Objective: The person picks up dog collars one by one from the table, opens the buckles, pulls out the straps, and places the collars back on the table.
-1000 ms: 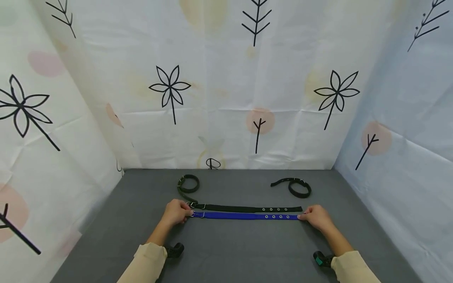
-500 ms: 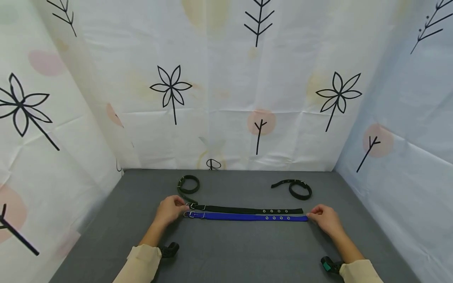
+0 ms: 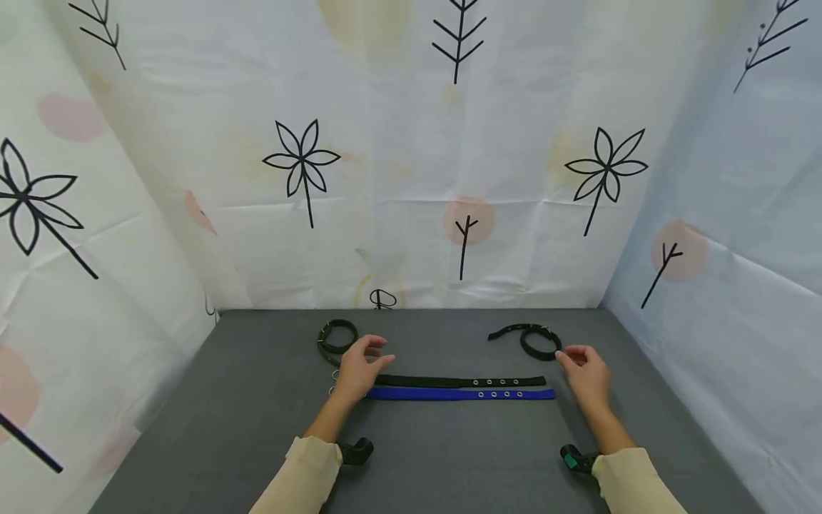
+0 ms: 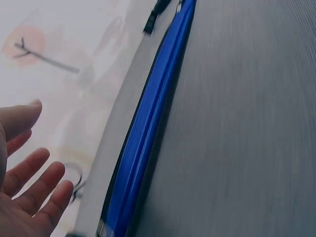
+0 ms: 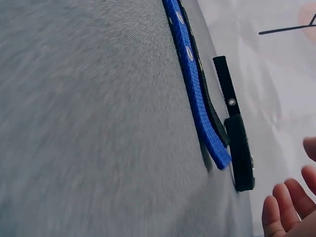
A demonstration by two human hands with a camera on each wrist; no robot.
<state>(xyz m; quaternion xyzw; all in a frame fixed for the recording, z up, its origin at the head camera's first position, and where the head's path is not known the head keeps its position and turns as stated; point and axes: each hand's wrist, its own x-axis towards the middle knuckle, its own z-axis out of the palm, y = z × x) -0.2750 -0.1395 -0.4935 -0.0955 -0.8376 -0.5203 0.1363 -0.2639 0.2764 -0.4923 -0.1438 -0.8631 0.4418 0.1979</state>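
Blue strap (image 3: 424,393) and black strap (image 3: 437,381) lengthwise left-to-right on the counter (image 3: 449,457).
Left grip (image 3: 357,373) loosely parted, empty, above their left part; eyelet ends point right, blue nearer; right grip (image 3: 588,380) loosely parted, empty, near the coiled strap (image 5: 240,154).

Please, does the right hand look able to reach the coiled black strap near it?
Probably yes: the right hand appears to hold nothing and is close to the coiled black strap, with nothing visible standing between them.

one blue strap (image 3: 443,394), three dark straps (image 3: 430,381) (image 3: 338,349) (image 3: 541,355), two hands (image 3: 359,368) (image 3: 587,373)
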